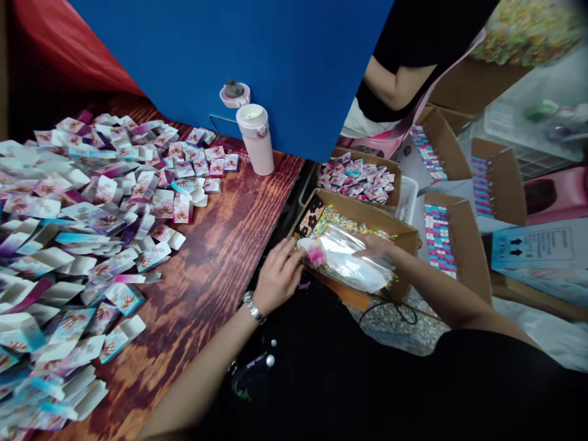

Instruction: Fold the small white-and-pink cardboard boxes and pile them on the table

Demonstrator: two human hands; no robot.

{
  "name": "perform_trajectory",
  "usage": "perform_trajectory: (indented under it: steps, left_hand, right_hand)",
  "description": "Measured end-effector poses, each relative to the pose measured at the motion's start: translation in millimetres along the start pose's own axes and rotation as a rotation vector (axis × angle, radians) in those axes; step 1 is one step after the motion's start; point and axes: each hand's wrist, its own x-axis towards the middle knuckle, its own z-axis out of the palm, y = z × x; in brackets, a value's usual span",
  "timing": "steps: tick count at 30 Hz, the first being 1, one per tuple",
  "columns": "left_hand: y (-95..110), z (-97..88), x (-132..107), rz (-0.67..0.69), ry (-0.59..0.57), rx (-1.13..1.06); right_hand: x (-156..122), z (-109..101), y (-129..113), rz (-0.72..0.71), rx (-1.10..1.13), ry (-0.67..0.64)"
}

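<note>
My left hand, with a metal watch at its wrist, is at the near left edge of an open carton. Its curled fingers are closed at the end of a small pink-and-white box. Inside the carton, my right hand is over a clear plastic bag or sheet; its fingers are blurred and partly hidden. Tiny multicoloured pieces lie around the plastic. A dark flower-patterned object stands in the carton's left corner.
Many small open boxes are heaped across the wood-patterned table. A pink tumbler stands by a blue panel. Behind my carton is another full of small boxes. More cartons and a person's arm are at right.
</note>
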Motion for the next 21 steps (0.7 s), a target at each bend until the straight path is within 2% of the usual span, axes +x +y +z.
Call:
perform_trajectory:
  steps: [4,7,10,13,18,21]
  left_hand:
    - [13.1,59.4,25.9,0.163,-0.279,-0.094]
    - [18.0,87.9,29.9,0.177,-0.399,-0.082]
    - [20.2,101.8,33.2,0.2,-0.514,-0.063]
    - [22.8,109.8,39.4,0.239,-0.651,-0.048]
    - [25.5,123.3,49.6,0.199,-0.833,0.039]
    - [23.5,128.5,49.2,0.204,-0.862,0.063]
  right_hand:
    - [-15.5,11.4,-19.0,-0.063,0.042,-0.084]
    - [-32.1,24.6,-41.8,-0.166,0.137,-0.143]
    - [-44.6,38.6,-56.7,-0.276,0.278,-0.242]
    - [-48.9,53.0,-58.6,-0.345,0.399,-0.286]
    - [-47.1,78.4,-63.8,-0.302,0.402,-0.172]
    - [-46.1,72.7,-57.5,-0.348,0.403,-0.162]
